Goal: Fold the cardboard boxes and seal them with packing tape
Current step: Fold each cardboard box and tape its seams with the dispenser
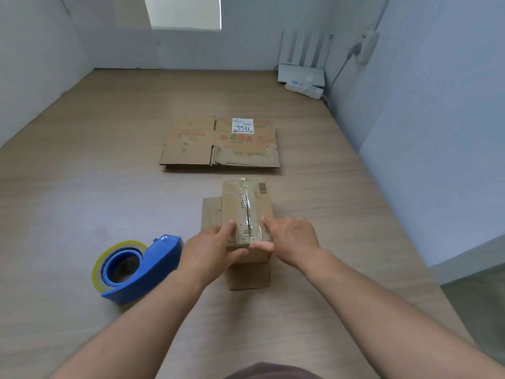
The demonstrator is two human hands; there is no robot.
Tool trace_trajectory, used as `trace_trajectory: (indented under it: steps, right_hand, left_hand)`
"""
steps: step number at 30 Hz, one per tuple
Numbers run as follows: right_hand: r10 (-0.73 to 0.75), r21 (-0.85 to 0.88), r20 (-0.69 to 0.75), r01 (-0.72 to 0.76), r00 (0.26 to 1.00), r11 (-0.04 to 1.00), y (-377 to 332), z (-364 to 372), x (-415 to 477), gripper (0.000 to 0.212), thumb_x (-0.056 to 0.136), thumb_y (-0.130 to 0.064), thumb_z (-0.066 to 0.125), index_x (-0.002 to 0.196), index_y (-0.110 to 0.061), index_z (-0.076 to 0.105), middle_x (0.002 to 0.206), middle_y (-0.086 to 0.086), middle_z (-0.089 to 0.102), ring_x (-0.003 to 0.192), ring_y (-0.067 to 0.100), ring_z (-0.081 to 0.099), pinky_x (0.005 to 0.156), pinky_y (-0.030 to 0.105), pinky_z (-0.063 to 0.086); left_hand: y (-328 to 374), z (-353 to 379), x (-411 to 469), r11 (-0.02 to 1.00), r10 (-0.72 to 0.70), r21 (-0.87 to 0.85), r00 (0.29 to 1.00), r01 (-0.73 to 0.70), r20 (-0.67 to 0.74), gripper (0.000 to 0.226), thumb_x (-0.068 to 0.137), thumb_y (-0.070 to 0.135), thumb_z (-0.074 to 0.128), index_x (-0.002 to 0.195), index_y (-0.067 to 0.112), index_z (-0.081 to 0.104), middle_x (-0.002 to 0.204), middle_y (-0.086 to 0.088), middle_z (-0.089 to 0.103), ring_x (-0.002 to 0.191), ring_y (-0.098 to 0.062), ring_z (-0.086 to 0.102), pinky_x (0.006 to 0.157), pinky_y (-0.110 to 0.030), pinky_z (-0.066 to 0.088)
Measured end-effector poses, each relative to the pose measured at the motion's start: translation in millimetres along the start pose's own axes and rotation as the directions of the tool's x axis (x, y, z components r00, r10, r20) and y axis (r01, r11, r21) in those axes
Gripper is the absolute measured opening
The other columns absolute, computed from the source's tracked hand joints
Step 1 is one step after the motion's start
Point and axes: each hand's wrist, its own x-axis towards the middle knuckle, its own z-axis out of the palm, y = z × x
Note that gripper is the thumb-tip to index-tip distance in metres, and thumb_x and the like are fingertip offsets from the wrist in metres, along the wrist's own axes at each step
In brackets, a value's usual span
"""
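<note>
Both grips pinch the near end of the small box [247, 203]: my left grip [216, 242] and right grip [289, 236] each have a thumb on the front and fingers on the taped top, so I judge I'm pressing the seal down. Next I'd fold the flattened box [191, 154] beyond the grips, with the tape dispenser [136, 269] just left of them. Its white label [242, 126] has "3321" handwritten on it; the red print is unreadable.

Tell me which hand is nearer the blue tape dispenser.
Left. The left hand grips the taped box on its left side, just right of the tape dispenser; the right hand holds its right side, farther away.
</note>
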Motion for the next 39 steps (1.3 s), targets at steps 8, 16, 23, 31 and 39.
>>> trace_trajectory:
  steps: [8,16,23,31,39]
  right_hand:
    - [-0.295,0.084,0.109,0.287,0.949,0.954,24.1,0.3,-1.8,0.06,0.096,-0.04,0.048,0.143,-0.008,0.031,0.126,0.011,0.055,0.111,0.031,0.048,0.09,0.041,0.041]
    - [-0.375,-0.043,-0.054,0.373,0.925,0.927,17.0,-4.2,-17.8,0.061,0.073,-0.018,0.079,0.122,0.01,0.056,0.088,0.022,0.063,0.076,0.036,0.061,0.058,0.036,0.054]
    - [-0.378,0.067,0.135,0.372,0.916,0.926,40.2,2.2,-6.6,0.067,0.095,-0.026,0.049,0.151,-0.013,0.015,0.128,0.009,0.049,0.114,0.028,0.044,0.084,0.036,0.041]
    - [-0.437,-0.053,0.084,0.442,0.895,0.895,35.8,-5.7,8.5,0.04,0.091,-0.034,0.052,0.127,-0.02,0.042,0.116,0.001,0.06,0.102,0.024,0.052,0.064,0.033,0.033]
    - [-0.49,-0.016,0.057,0.491,0.87,0.871,41.2,-5.5,10.2,0.046,0.091,-0.043,0.055,0.128,-0.018,0.044,0.113,-0.001,0.06,0.1,0.021,0.054,0.065,0.031,0.034]
  left_hand:
    - [-12.7,-1.4,8.3,0.991,0.073,0.104,0.992,-0.084,0.101,0.056,0.096,0.051,0.043,0.145,0.031,0.025,0.131,-0.003,0.058,0.104,-0.026,0.061,0.073,-0.032,0.043]
    - [-2.1,9.6,0.9,0.962,0.053,0.264,0.996,-0.07,0.068,0.053,0.098,0.031,0.038,0.145,0.022,0.015,0.104,-0.001,0.063,0.067,-0.021,0.053,0.053,-0.03,0.033]
    - [-25.2,4.5,4.4,0.991,0.062,0.099,0.975,-0.085,0.213,0.071,0.098,0.037,0.042,0.151,0.035,-0.005,0.116,-0.007,0.064,0.089,-0.024,0.06,0.073,-0.031,0.045]
    - [-28.7,-17.9,18.7,0.94,0.15,0.264,0.957,-0.216,0.25,0.064,0.097,0.047,0.045,0.15,0.035,0.013,0.121,-0.002,0.063,0.106,-0.026,0.059,0.079,-0.032,0.043]
    - [-29.9,-4.4,21.3,0.925,0.157,0.313,0.966,-0.216,0.203,0.062,0.095,0.053,0.046,0.146,0.03,0.019,0.106,-0.002,0.068,0.091,-0.028,0.063,0.066,-0.03,0.038]
